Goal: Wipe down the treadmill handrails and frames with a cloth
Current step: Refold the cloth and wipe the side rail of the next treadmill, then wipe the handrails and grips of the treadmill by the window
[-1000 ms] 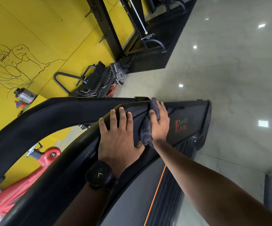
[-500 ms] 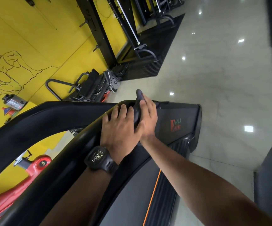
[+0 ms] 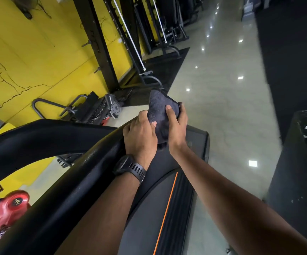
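Yellow gym wall (image 3: 38, 52) with a line-drawn mural ran along the left, glossy pale tiled floor (image 3: 222, 100) stretched ahead with ceiling-light reflections, black steel rack uprights (image 3: 97, 43) stood against the wall. Foreground: black treadmill with a grey belt and orange stripe (image 3: 164, 214), seen tilted. Its thick black curved handrail (image 3: 60, 196) swept from bottom left up toward the centre, with a second black frame arm (image 3: 38, 137) beside it on the left.

Both forearms reached forward and up from the bottom edge, converging above the handrail's far end. Left hand (image 3: 141, 137) sat palm down, knuckles up, fingers curled over the rail end, thumb tip touching the lower left edge of the dark grey folded microfibre cloth (image 3: 158, 111). Black chunky wristwatch (image 3: 128, 165) on that wrist. Left grip: closed on the rail; cannot tell if it also pinched the cloth.

Right hand (image 3: 178, 126) was turned edge-on, thumb pressed across the cloth's face, fingers wrapped behind it. Right grip: clamped on the cloth. Cloth stood up between the two hands, top corner pointing up, lifted off the rail. Red exercise machine (image 3: 7, 208) low left.
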Demonstrator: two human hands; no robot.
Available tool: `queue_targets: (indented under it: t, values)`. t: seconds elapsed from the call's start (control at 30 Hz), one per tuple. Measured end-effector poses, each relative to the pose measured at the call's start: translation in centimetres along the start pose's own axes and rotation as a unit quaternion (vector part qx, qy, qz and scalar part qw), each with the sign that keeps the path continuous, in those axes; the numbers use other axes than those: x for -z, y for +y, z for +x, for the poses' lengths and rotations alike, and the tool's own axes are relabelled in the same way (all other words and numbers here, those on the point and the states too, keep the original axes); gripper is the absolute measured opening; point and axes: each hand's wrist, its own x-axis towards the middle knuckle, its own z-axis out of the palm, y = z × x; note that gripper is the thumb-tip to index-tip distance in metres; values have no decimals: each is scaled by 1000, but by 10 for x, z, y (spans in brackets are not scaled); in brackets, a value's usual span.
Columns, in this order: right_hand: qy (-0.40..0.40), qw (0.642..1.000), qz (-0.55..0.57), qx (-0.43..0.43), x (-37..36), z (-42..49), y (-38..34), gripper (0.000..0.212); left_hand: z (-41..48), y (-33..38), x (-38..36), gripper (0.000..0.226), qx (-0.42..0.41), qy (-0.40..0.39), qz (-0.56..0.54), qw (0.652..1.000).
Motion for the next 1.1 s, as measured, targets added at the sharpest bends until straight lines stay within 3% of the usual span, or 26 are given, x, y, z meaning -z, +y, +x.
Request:
queue_targets:
  t: [0.07, 0.13, 0.27, 0.53, 0.67, 0.77, 0.83, 0.93, 1.1]
  values:
    - [-41, 990, 82, -107, 8, 3, -7, 58, 3, 4, -5, 34, 15, 6, -29, 999]
    - [-71, 983, 98, -140, 12, 9, -13, 56, 12, 8, -12, 36, 28, 14, -58, 998]
    - [-49, 989, 109, -88, 13, 40, -24, 25, 41, 20, -26, 41, 73, 2, -140, 987]
    - [-43, 999, 24, 6, 27, 166, -43, 25, 141, 60, -80, 49, 157, -33, -233, 959]
    - [-66, 997, -26, -17, 33, 238, -64, 33, 198, 81, -114, 25, 169, -2, -316, 934]
    - [-92, 993, -68, -43, 36, 288, -83, 62, 238, 99, -135, 17, 192, 13, -371, 909]
    - [-107, 989, -91, -56, 39, 320, -93, 69, 261, 110, -147, 15, 196, 18, -397, 897]
    - [-109, 987, -109, -55, 42, 368, -103, 46, 299, 121, -170, 19, 186, 20, -429, 883]
    - [-110, 986, -127, -19, 36, 440, -103, 34, 366, 126, -206, 30, 184, 16, -473, 862]
